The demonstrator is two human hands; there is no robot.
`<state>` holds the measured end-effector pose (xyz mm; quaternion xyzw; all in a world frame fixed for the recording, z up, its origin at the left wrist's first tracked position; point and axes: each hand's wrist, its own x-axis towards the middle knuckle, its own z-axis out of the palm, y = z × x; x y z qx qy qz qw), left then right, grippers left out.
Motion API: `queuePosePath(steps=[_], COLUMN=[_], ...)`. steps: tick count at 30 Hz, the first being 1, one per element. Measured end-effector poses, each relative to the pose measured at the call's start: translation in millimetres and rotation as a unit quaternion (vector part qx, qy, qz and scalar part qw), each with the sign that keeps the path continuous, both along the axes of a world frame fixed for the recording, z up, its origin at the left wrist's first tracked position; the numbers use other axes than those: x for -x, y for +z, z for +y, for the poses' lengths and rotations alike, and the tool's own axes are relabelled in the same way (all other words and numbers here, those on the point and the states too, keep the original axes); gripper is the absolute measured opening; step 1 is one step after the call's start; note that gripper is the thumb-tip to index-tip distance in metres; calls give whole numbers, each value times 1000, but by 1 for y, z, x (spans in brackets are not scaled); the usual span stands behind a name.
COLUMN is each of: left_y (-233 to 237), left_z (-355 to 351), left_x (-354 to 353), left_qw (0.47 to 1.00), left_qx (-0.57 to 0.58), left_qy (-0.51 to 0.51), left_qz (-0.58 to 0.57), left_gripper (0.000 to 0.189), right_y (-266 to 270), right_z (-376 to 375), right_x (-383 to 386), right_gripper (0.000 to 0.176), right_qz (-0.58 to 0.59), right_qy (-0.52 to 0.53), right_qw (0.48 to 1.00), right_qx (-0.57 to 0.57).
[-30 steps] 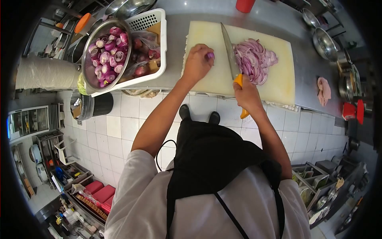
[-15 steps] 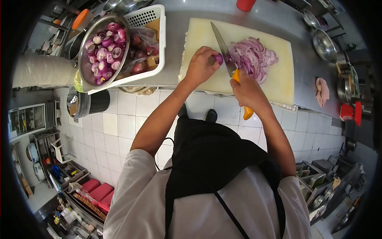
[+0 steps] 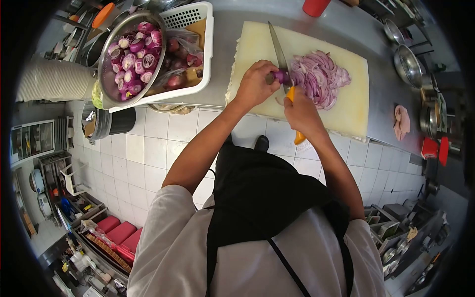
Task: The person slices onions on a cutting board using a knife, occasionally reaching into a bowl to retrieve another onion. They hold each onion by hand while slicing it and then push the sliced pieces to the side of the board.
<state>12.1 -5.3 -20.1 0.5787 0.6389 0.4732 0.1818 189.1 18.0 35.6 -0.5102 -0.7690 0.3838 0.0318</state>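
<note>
My left hand (image 3: 257,84) grips a purple onion piece (image 3: 281,76) on the pale cutting board (image 3: 255,42), its fingers curled at the left side of the blade. My right hand (image 3: 303,113) is closed round the yellow handle of a large knife (image 3: 277,47), whose blade points away from me and lies against the onion piece. Beside the blade, on the right, a heap of sliced purple onion (image 3: 321,79) covers part of the board. The lower edge of the onion piece is partly hidden by my fingers.
At the left, a metal colander (image 3: 105,74) of peeled onions rests on a white basket (image 3: 210,49) with bagged onions. A red container (image 3: 314,6) stands behind the board. A pink cloth (image 3: 401,122) and metal bowls (image 3: 407,66) are at the right.
The view has shifted slightly. My left hand and the onion piece have moved right, up against the blade. The knife stands a little more upright, and its handle has swung slightly left.
</note>
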Motion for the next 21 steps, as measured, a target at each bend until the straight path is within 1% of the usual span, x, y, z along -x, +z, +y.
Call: queuePosePath(steps=[3, 6, 11, 13, 15, 18, 21], left_y=[-1, -3, -1, -4, -6, -7, -6], left_z=[0, 1, -3, -2, -2, -1, -1], left_x=[2, 3, -1, -1, -1, 1, 2], left_qw=[1000, 1000, 1000, 1000, 1000, 1000, 1000], left_qx=[-8, -15, -7, -6, -8, -17, -22], left_qy=[-6, -12, -2, 5, 6, 0, 3], left_qz=[11, 13, 8, -2, -4, 3, 2], left_gripper=[29, 30, 29, 28, 28, 28, 28], right_y=[-5, 14, 69, 73, 64, -9, -25], right_z=[12, 23, 9, 2, -4, 7, 23], right_x=[11, 12, 0, 0, 0, -2, 8], right_gripper=[37, 33, 37, 37, 36, 33, 30], right_qz=[-14, 19, -37, -45, -32, -7, 2], right_qy=[15, -21, 4, 6, -12, 18, 10], right_qw=[999, 999, 995, 994, 995, 999, 999], right_qx=[-34, 47, 94, 99, 96, -30, -42])
